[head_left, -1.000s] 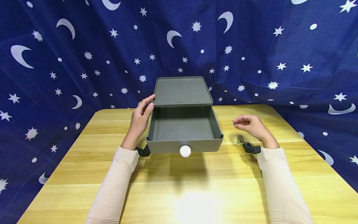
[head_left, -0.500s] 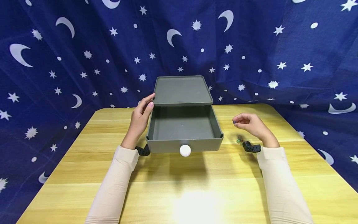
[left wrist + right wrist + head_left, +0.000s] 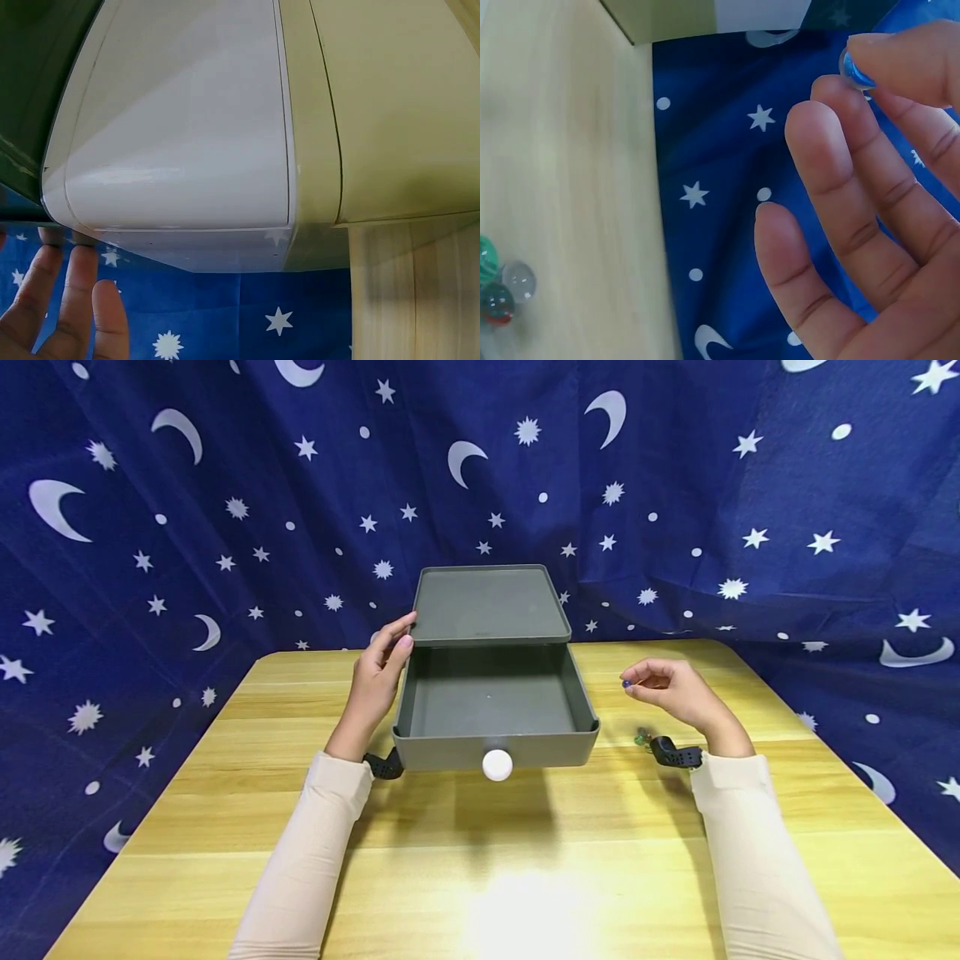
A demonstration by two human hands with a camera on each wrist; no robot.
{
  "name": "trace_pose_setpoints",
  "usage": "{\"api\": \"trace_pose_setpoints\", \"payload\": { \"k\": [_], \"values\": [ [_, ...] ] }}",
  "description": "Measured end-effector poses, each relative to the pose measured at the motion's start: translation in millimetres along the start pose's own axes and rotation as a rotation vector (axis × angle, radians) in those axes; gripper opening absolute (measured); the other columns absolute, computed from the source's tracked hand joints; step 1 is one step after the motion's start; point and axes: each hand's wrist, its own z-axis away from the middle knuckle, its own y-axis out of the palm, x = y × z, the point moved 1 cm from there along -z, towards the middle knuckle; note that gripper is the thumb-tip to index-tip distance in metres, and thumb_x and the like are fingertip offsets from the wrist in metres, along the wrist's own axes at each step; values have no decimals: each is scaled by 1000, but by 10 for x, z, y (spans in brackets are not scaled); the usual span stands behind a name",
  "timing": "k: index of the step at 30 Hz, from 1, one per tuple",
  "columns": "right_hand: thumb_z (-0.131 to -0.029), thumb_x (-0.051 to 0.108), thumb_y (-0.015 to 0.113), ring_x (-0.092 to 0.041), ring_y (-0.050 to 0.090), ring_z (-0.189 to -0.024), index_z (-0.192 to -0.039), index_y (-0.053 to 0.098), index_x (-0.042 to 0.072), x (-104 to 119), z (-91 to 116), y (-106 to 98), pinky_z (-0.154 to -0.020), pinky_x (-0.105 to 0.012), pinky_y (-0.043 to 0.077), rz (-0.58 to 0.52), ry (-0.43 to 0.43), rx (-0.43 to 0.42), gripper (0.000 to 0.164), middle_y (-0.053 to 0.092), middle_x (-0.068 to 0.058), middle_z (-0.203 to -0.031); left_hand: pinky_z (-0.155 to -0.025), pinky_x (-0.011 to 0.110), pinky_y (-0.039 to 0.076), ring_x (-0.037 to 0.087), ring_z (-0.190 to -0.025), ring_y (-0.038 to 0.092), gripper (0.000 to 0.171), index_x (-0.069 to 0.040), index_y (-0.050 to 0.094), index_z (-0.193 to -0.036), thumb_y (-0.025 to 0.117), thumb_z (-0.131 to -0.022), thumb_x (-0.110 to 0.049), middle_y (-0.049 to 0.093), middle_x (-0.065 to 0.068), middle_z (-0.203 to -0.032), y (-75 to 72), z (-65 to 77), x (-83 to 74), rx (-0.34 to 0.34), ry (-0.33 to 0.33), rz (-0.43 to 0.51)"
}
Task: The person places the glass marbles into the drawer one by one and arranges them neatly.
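Note:
In the head view, my right hand (image 3: 669,692) is raised over the table, right of a grey-topped drawer unit (image 3: 491,603). Thumb and forefinger pinch a small blue marble (image 3: 857,70), and the other fingers spread loosely in the right wrist view. My left hand (image 3: 381,675) rests against the unit's left side near the top, thumb by the front corner and fingers extended. The left wrist view shows those fingers (image 3: 75,292) fairly straight along the casing. Below the top, a grey drawer (image 3: 491,697) with a round white knob (image 3: 497,765) is pulled out; its visible floor is bare.
Several glass marbles lie together on the wooden table (image 3: 225,827), including a green marble (image 3: 486,259) and a clear marble (image 3: 518,281). They sit beside the right wrist's black camera (image 3: 675,754). A blue curtain (image 3: 675,468) with moons and stars hangs behind the table.
My right hand has risen slightly, and the blue marble between its fingertips shows more clearly. The left hand and the drawer have stayed in place.

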Motion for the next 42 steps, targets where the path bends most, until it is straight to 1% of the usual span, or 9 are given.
{"api": "trace_pose_setpoints", "payload": {
  "k": [4,7,10,14,20,26,32,37,42],
  "values": [
    [-97,-8,72,-2,66,-80,-113,71,-16,57,2,-7,-75,-15,52,-4,-43,-12,17,73,8,-93,-106,28,44,26,-137,54,44,-5,57,-156,51,-114,-16,57,17,-155,4,3,2,3,-5,1],
    [-96,-9,72,-1,66,-79,-112,71,-16,100,-1,-7,-74,-14,52,-6,-72,-19,17,72,11,-92,-105,27,43,25,-138,53,44,-6,57,-157,51,-114,-17,56,16,-156,7,7,3,5,-4,6],
    [-96,-10,72,-1,66,-80,-113,71,-16,144,0,-9,-75,-14,52,-8,-80,-25,18,72,13,-92,-105,26,43,25,-138,53,44,-6,57,-157,51,-114,-17,56,16,-156,7,3,11,6,-1,5],
    [-96,-10,73,0,66,-80,-113,71,-15,189,1,-13,-75,-14,52,-10,-78,-32,18,72,14,-92,-104,26,43,25,-137,53,44,-5,57,-156,51,-114,-17,56,16,-154,6,2,19,2,1,4],
    [-95,-11,73,0,66,-79,-110,72,-14,251,-4,-12,-74,-14,51,-21,-102,-44,16,72,14,-91,-103,25,43,25,-136,54,44,-6,58,-156,51,-114,-17,57,16,-153,6,1,16,-1,3,0],
    [-96,-8,74,-1,67,-80,-109,73,-12,325,8,-5,-74,-15,52,-21,-114,-37,14,72,14,-91,-104,26,43,25,-137,53,44,-6,58,-156,51,-114,-17,57,16,-154,7,2,12,1,4,-2],
    [-95,-9,73,-1,67,-81,-108,73,-12,390,8,-3,-75,-14,52,-21,-142,-33,14,73,16,-92,-104,26,43,26,-138,53,44,-5,57,-156,51,-114,-16,56,17,-154,5,4,11,0,4,0],
    [-95,-11,72,0,66,-81,-109,73,-12,435,12,-6,-75,-15,51,-5,-158,-33,14,72,17,-92,-105,26,43,25,-139,53,44,-5,57,-156,51,-114,-17,56,16,-155,6,4,8,2,5,1],
    [-95,-9,73,0,66,-81,-107,74,-10,491,21,3,-75,-15,51,9,-170,-37,12,72,17,-91,-107,28,43,26,-139,53,44,-5,57,-156,51,-114,-17,56,16,-154,6,6,5,1,5,-1]
  ]
}}
